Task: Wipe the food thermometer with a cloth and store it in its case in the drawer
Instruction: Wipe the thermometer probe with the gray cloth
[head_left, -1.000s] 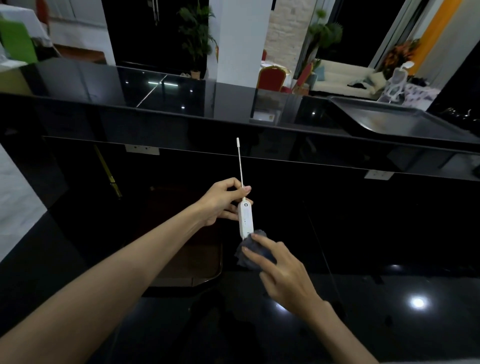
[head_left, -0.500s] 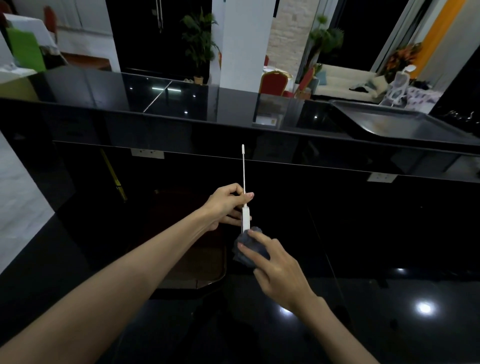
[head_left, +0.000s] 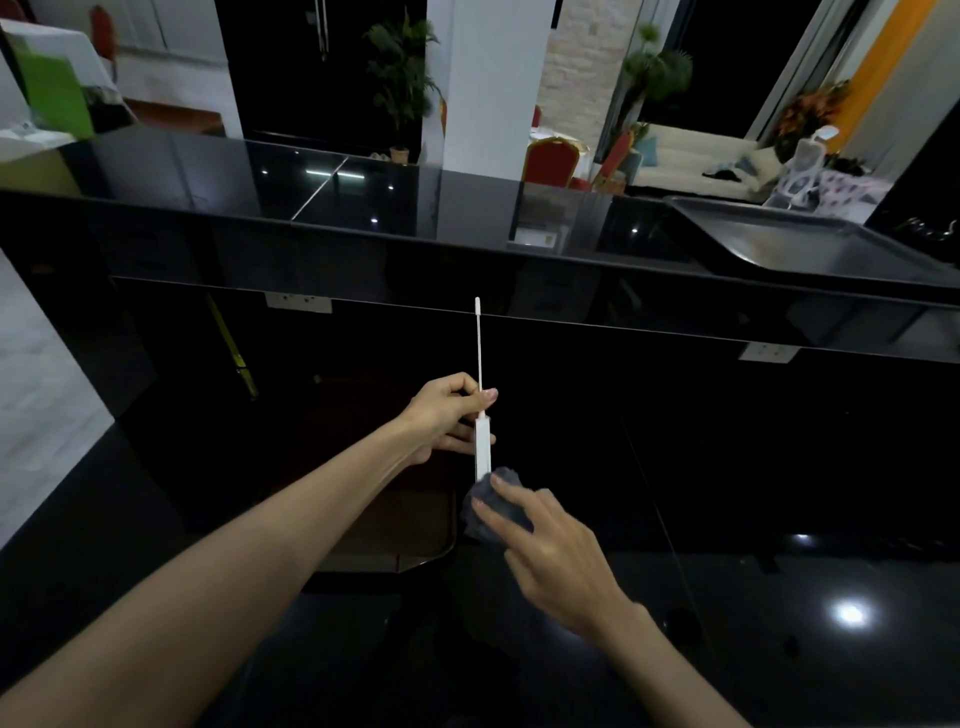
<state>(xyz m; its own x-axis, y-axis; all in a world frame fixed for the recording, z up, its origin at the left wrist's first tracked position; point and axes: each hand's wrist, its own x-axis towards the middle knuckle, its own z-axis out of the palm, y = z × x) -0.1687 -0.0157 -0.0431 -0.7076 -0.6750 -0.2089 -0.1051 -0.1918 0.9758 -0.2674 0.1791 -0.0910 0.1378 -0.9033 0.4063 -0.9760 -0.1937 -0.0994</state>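
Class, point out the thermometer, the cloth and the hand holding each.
thermometer (head_left: 482, 441), head view, white body.
cloth (head_left: 485, 506), head view, bunched grey fabric.
left hand (head_left: 447, 415), head view, knuckles.
right hand (head_left: 558, 558), head view, back.

Left hand (head_left: 447, 415) pinches closed (arm outstretched); right hand (head_left: 550, 545) curls, gripping.

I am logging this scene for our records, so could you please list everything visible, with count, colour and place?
slim white plastic food thermometer: one, white, centre, probe pointing up
crumpled dark grey cloth: one, grey, at the thermometer's lower end
glossy black countertop: one, black, across the back
dark metal tray: one, grey, right on the countertop
red chairs: two, red, beyond the countertop
potted plants: two, green, background
left hand: one, holding the thermometer
right hand: one, fingers pressing the cloth
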